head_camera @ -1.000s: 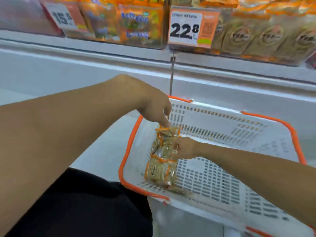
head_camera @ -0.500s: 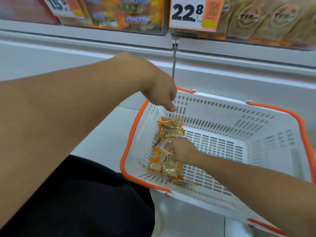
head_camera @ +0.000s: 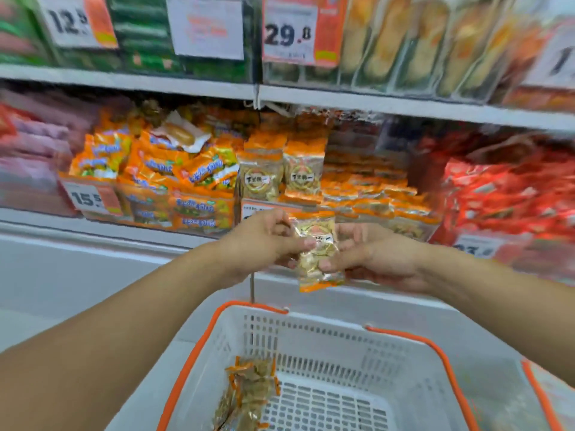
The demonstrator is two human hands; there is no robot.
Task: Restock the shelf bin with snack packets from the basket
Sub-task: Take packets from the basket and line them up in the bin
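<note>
A gold snack packet with orange ends [head_camera: 318, 253] is held up in front of the shelf, above the basket. My left hand [head_camera: 264, 241] pinches its left edge and my right hand [head_camera: 373, 256] grips it from the right, thumb on its front. Just behind stands the shelf bin [head_camera: 357, 197] with the same gold-and-orange packets, two of them upright [head_camera: 280, 178]. Below is the white basket with orange rim [head_camera: 311, 334]; a few more packets [head_camera: 245, 396] lie in its left part.
Left of the bin is a heap of orange packets [head_camera: 168, 172], right of it red packets [head_camera: 510, 188]. Price tags hang along the shelf edges. An upper shelf [head_camera: 373, 104] runs overhead. A white ledge [head_camera: 93, 244] lies under the bins.
Both hands have come up out of the basket with one packet and now hold it in front of the shelf bin. The view has tilted up from the basket to the shelves.
</note>
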